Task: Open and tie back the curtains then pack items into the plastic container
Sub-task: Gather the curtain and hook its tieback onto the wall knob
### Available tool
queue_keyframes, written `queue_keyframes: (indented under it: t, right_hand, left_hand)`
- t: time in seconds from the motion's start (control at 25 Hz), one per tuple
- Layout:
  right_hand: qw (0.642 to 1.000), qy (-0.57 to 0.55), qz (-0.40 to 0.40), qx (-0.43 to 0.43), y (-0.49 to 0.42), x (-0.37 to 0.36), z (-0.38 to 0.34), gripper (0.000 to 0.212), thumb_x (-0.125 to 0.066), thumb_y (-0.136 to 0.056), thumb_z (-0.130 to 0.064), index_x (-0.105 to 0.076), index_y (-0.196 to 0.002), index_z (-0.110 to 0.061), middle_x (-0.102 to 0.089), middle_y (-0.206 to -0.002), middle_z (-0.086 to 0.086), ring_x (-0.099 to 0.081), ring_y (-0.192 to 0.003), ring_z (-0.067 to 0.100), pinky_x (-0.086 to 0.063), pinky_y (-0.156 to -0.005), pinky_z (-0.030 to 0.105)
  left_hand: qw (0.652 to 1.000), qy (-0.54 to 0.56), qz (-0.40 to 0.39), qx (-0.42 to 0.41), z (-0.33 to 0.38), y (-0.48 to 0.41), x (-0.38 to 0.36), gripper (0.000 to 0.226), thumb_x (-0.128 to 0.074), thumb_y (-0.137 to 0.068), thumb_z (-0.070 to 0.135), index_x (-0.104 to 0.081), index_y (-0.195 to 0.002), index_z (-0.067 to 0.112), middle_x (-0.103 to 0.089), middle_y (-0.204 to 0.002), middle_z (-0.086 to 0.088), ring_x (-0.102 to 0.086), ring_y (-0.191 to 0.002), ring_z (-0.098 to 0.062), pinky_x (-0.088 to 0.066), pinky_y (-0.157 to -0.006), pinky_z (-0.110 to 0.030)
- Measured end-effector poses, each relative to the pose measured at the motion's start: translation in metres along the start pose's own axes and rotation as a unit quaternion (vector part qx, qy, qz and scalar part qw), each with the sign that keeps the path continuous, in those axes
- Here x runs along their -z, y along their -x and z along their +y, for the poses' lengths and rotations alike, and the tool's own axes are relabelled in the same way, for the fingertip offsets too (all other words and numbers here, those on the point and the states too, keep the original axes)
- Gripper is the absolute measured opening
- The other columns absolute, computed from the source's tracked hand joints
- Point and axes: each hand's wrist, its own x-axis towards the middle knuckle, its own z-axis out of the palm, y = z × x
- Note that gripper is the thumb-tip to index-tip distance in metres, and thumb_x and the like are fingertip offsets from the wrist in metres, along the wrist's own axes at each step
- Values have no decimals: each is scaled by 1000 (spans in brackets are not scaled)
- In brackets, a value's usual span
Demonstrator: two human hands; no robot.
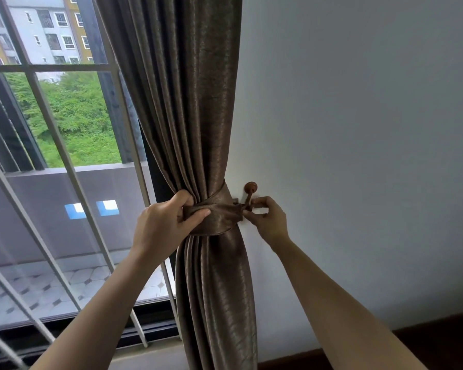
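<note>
White wall point(358, 116) fills the right half; a barred window point(51, 129) with a balcony, trees and an apartment block beyond it occupies the left. The brown curtain point(198, 102) hangs between them, gathered into a narrow waist at centre frame and flaring again towards 6 o'clock. A matching tieback point(219, 214) wraps that waist. My left hand point(163, 225), at 9 o'clock of the waist, has its fingers point(195, 216) closed round the tieback's front fold, thumb on top. My right hand point(267, 217), at 3 o'clock, pinches the tieback's end with its fingers narrowed, right at the wooden hook point(250, 193) fixed to the wall. Whether the loop sits over the hook cannot be determined. Dark skirting point(425, 340) runs at 5 o'clock.
</note>
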Motion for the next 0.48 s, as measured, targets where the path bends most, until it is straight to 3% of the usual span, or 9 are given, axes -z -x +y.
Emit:
queue_keyframes:
  t: [0.16,0.24,0.36,0.48]
  right_hand:
    - [978,201,21,55,-9,8,-1,36,-78,-72,-36,-54,-94,-20,-58,-88,-9,-56,-75,17,-42,-59,28]
    - [960,266,41,74,-10,7,-1,36,-74,-74,-41,-52,-92,-19,-58,-85,-8,-55,-72,17,-42,-60,29]
    - [942,316,64,93,-14,4,1,23,-66,-84,-34,-49,-90,-19,-62,-85,-2,-55,-69,19,-44,-62,29]
    - [928,346,74,120,-22,3,0,15,-61,-88,-29,-50,-89,-19,-62,-84,-2,-54,-69,19,-44,-65,29]
  left_hand:
    - [1000,2,3,-4,1,-1,-3,42,-57,-78,53,-54,-73,11,-27,-44,15,-34,-38,-7,-35,-42,-20]
    - [1000,4,4,-8,3,-1,-4,41,-58,-78,51,-54,-72,11,-29,-45,14,-35,-38,-8,-36,-42,-21]
    - [1000,2,4,-7,5,-1,-5,40,-58,-78,51,-53,-72,12,-30,-45,14,-35,-38,-8,-38,-41,-22]
    - [1000,8,6,-1,7,-3,-5,36,-61,-77,49,-51,-71,15,-24,-45,16,-29,-40,2,-31,-42,-15]
